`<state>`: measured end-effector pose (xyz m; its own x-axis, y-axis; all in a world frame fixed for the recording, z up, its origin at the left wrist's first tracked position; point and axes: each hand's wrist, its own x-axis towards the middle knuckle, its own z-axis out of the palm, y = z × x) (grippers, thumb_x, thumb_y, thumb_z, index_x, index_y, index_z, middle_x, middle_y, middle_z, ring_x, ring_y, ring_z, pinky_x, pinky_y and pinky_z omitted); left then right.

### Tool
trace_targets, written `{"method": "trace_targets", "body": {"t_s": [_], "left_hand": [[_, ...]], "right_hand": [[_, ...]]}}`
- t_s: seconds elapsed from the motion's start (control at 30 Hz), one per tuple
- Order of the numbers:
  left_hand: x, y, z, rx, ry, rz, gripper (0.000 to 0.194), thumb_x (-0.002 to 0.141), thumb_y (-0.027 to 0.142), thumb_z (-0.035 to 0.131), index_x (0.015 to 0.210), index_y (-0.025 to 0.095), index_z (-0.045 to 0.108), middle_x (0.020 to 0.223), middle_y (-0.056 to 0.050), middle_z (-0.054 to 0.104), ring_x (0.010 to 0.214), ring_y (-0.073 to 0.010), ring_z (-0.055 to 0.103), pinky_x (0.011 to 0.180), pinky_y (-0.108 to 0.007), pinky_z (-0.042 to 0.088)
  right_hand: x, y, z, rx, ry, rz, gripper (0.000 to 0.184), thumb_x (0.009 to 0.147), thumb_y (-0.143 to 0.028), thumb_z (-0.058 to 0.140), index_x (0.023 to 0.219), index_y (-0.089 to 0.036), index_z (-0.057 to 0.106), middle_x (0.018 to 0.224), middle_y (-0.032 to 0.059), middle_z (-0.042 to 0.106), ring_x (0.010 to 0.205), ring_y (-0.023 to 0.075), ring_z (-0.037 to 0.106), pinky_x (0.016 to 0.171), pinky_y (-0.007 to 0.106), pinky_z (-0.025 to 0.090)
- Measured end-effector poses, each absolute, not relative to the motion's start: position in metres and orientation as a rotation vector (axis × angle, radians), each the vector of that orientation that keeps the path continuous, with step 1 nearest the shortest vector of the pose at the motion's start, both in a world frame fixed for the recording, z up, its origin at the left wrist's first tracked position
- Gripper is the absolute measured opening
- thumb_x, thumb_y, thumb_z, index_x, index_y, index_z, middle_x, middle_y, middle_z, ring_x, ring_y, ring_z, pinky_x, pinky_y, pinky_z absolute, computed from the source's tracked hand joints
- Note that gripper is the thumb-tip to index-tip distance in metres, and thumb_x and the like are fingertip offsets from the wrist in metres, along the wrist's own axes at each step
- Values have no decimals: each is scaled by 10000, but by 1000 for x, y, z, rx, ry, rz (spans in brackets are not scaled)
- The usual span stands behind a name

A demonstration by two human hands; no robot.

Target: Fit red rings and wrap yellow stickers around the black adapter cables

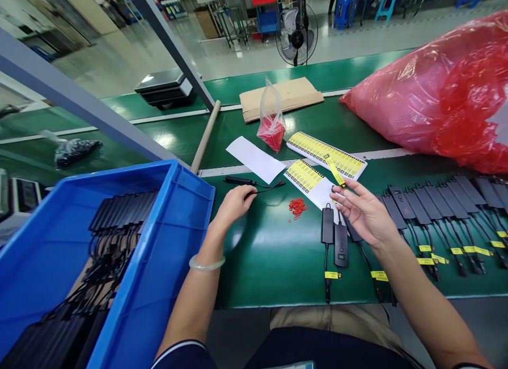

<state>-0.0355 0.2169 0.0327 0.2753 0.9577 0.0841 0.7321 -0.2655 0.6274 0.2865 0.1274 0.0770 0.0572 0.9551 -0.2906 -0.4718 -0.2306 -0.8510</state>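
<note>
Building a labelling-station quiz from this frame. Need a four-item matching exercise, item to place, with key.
Items
1. Loose red rings
2. Single yellow label
3. Blue bin
4. Brown cardboard

Places
A. Beside the left hand, with black units inside
B. At the fingertips of the right hand
C. Lying behind the clear bag
D. Piled on the green tabletop, between both hands

Pairs: 1-D; 2-B; 3-A; 4-C

right fingers (352, 198) hold yellow label (335, 171); left fingers (247, 191) pinch black cable (273, 187)
</note>
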Motion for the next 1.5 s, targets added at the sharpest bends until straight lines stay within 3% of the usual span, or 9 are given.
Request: {"method": "trace_targets", "body": {"t_s": [0.13, 0.27, 0.4, 0.53, 0.67, 0.83, 1.17, 1.5], "left_hand": [[-10, 177, 55, 1852, 1397, 902, 268, 918, 411, 497, 928, 173, 620, 830, -75, 697, 797, -225, 689, 738, -339, 526], [34, 134, 74, 1173, 1054, 1183, 223, 845, 376, 665, 924, 167, 657, 552, 30, 584, 569, -151, 640, 616, -277, 529], [69, 102, 83, 777, 945, 1228, 298, 723, 313, 793, 971, 174, 703, 676, 8, 642, 566, -116, 625, 542, -232, 527], [88, 81, 83, 614, 872, 1236, 244, 717, 302, 803, 912, 184, 715, 671, 16, 622, 569, -89, 583, 535, -203, 517], [100, 66, 83, 611, 822, 1254, 170, 740, 323, 788, 804, 179, 722, 671, -5, 639, 598, -115, 590, 575, -247, 535], [103, 56, 86, 681, 801, 1249, 125, 762, 281, 772, 861, 208, 745, 711, -15, 685, 596, -138, 617, 602, -291, 543], [102, 55, 85, 755, 894, 1296, 122, 733, 278, 801, 833, 215, 770, 708, -23, 715, 594, -133, 626, 611, -262, 542], [95, 57, 82, 1018, 900, 1314, 112, 828, 205, 713, 921, 225, 772, 838, -25, 664, 737, -142, 629, 690, -272, 556]], "right_hand": [[262, 120, 73, -1053, -688, 1547, 459, 781, -302, 747, 1196, -284, 552, 1101, 28, 697, 1023, 179, 674, 799, 277, 562], [244, 110, 82, -962, -636, 1481, 254, 765, -304, 763, 963, -239, 618, 983, -2, 677, 926, 136, 670, 711, 206, 546], [241, 93, 101, -930, -605, 1369, 203, 747, -325, 775, 804, -214, 614, 788, -17, 634, 736, 115, 641, 556, 178, 518], [236, 76, 110, -936, -747, 1491, 245, 739, -349, 785, 782, -195, 599, 662, -27, 632, 586, 106, 609, 512, 199, 521], [226, 71, 108, -917, -774, 1632, 331, 693, -381, 818, 755, -188, 557, 596, -42, 628, 491, 89, 575, 468, 201, 499], [226, 73, 107, -924, -779, 1674, 380, 653, -362, 849, 734, -189, 520, 544, -69, 601, 435, 71, 545, 426, 175, 454], [232, 77, 106, -939, -864, 1727, 382, 643, -352, 856, 725, -180, 524, 534, -72, 586, 460, 72, 559, 422, 154, 461], [240, 85, 105, -1004, -1003, 1734, 355, 690, -353, 815, 766, -191, 508, 647, -56, 575, 545, 84, 556, 493, 195, 477]]}}
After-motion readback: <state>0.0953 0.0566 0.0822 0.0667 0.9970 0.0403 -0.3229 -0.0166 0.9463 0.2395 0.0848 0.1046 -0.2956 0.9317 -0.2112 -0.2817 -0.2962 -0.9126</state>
